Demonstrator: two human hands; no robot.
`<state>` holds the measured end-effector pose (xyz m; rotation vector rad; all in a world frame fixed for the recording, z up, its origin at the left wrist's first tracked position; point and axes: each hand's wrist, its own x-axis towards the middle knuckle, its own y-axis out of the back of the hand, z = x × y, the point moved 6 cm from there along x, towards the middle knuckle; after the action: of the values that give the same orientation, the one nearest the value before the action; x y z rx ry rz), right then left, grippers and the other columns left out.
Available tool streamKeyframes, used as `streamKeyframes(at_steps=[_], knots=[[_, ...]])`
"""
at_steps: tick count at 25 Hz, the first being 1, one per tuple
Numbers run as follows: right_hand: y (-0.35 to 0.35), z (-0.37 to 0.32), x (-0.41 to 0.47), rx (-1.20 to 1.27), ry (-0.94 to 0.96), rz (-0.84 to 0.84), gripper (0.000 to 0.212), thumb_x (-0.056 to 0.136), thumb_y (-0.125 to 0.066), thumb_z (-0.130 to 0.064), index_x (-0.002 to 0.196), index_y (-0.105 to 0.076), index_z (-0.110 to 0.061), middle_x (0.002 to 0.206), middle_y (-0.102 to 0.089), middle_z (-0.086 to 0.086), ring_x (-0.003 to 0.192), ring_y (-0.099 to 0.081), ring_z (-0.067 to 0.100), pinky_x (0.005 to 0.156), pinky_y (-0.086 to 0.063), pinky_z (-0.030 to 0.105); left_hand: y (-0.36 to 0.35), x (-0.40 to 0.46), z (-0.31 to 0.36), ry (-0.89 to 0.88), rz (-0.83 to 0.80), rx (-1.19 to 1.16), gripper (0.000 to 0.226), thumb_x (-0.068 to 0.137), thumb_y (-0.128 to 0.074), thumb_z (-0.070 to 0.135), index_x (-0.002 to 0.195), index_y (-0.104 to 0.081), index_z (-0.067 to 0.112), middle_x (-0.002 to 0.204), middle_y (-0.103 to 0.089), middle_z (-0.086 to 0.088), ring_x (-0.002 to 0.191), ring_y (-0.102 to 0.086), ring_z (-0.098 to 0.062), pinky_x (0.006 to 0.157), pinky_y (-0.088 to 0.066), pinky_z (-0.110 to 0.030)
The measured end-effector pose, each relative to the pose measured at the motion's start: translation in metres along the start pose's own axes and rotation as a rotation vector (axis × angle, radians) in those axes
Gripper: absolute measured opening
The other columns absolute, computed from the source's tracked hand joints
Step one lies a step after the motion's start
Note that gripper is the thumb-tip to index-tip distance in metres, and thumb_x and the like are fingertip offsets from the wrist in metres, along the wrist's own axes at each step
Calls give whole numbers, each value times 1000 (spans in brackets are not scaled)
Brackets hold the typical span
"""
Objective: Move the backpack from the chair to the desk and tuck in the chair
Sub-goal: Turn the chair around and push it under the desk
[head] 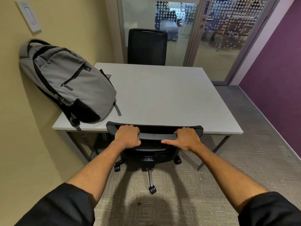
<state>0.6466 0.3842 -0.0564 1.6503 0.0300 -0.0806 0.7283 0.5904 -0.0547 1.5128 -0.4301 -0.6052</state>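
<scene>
White desk [162,95] bears the grey backpack [68,82] against the wall; left hand [127,136] and right hand [187,138] clasp the chair [156,136] backrest top, seat under the desk.

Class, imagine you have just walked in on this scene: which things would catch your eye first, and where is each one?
First the two bare hands, left hand and right hand, gripping the top of the black chair at the near edge of the white desk. Next, the grey backpack standing on the desk's left side, leaning against the yellow wall. A second black chair sits at the far side, before the glass door.
</scene>
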Motion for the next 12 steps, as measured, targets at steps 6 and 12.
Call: streamKeyframes(at_steps=[6,12], knots=[[2,5,23,17,-1,27,76,65,-31,-95,49,-32,-21,44,-35,-7,42,-35,13,48,-28,28,0,22,-10,3,-17,23,29,71,-56,27,93,-71,17,80,-69,-5,77,-65,-28,67,-47,-33],[3,12,30,30,25,31,78,62,-26,-97,50,-37,-20,45,-38,-7,44,-38,13,49,-27,27,0,31,-9,8,-16,56,28,72,-57,29,93,-72,17,75,-69,-3,74,-66,-26,66,-49,-33]])
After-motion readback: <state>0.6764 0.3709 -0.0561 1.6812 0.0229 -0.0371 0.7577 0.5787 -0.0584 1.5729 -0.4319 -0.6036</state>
